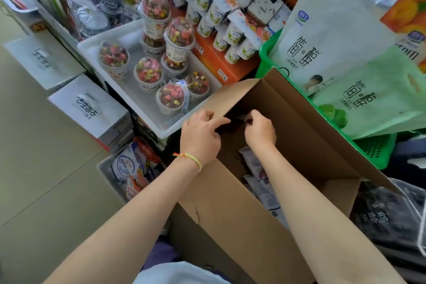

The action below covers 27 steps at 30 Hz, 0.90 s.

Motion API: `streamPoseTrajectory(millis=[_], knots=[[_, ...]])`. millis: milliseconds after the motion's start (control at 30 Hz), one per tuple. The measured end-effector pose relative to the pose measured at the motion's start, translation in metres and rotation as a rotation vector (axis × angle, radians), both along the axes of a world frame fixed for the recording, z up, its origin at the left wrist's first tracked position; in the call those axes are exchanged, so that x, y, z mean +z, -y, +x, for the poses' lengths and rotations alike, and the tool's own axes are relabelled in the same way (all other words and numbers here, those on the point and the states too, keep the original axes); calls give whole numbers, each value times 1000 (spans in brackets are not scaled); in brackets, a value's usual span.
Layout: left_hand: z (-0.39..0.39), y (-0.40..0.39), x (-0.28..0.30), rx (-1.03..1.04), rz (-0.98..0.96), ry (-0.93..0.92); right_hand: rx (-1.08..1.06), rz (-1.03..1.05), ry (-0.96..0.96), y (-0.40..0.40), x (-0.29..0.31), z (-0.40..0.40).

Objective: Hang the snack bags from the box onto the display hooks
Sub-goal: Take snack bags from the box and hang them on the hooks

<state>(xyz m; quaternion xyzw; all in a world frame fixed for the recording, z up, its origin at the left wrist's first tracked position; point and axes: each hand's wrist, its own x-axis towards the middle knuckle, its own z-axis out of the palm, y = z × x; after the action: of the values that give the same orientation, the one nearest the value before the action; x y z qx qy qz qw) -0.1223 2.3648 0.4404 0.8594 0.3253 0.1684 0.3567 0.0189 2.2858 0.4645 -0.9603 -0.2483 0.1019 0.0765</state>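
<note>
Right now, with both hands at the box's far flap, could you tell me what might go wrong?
The left hand and right hand work at the cardboard box rim; what they pinch is too dark to tell. Tugging the flap could nudge the dome-lidded cups nearby. The snack bags lie deep, so reaching may crumple them.

Shop: stacked yogurt cups (147, 74), cartons (88, 108)

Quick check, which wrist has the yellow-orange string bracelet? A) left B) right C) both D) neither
A: the string bracelet circles the wrist below the left hand; the wrist below the right hand, reaching into the cardboard box, is bare.
</note>
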Motion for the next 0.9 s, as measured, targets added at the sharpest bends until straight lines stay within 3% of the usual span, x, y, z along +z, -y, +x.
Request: streamPoseTrajectory(millis=[133, 167, 233, 333, 467, 667, 900], knots=[[1, 3, 11, -93, 151, -210, 42, 175, 85, 23, 20, -12], [2, 7, 17, -109, 194, -212, 58, 194, 147, 31, 29, -15], [3, 17, 34, -128, 223, -39, 68, 229, 253, 49, 51, -24], [9, 29, 65, -236, -23, 327, 150, 326, 267, 80, 87, -35], [18, 56, 113, -336, -346, 540, 116, 564, -37, 129, 141, -54], [43, 135, 172, -335, -754, 691, -202, 948, -177, 244, 191, -56], [70, 299, 219, -522, -930, 589, -569, 1634, -420, 393, 210, -66]])
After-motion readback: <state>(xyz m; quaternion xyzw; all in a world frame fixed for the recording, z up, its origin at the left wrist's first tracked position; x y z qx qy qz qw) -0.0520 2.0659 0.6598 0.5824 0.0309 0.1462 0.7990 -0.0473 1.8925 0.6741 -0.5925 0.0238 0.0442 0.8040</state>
